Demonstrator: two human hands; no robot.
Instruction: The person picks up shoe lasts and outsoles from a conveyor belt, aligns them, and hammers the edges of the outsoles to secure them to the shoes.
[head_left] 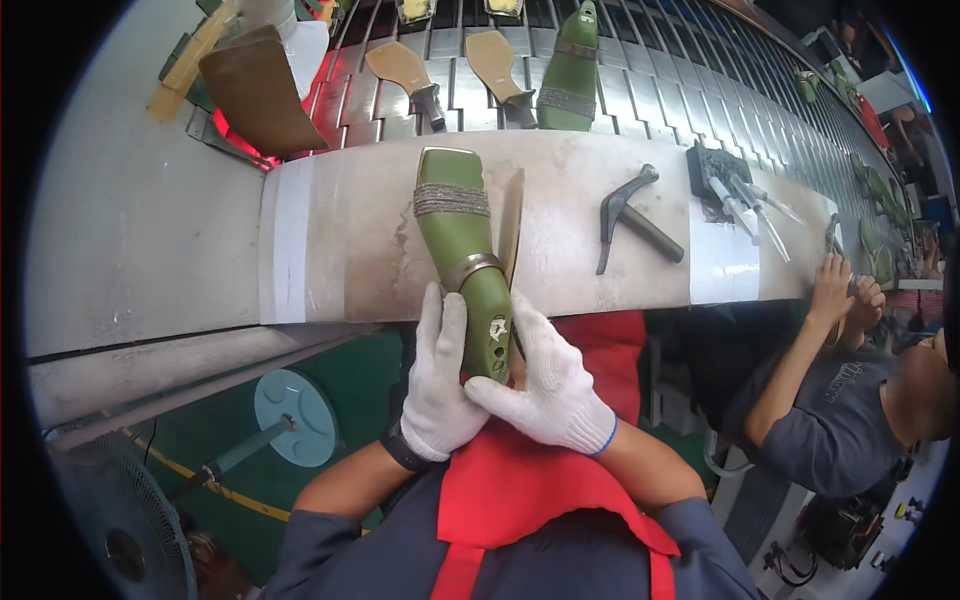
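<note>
Both my hands wear white gloves and grip the heel end of a green shoe last (462, 250). The last lies lengthwise on a pale workbench (350, 250), toe pointing away, with a glittery strap across the front and a metal band at mid-length. My left hand (437, 385) wraps its left side. On the right side and underneath, my right hand (545, 385) holds it. A thin tan sole (511, 225) stands on edge against the last's right side.
A shoemaker's hammer (630, 215) lies on the bench to the right, with a black block of small tools (735, 190) beyond it. A slatted conveyor (640, 90) behind carries tan soles (405, 75) and another green last (572, 70). Another person (850, 390) sits at my right.
</note>
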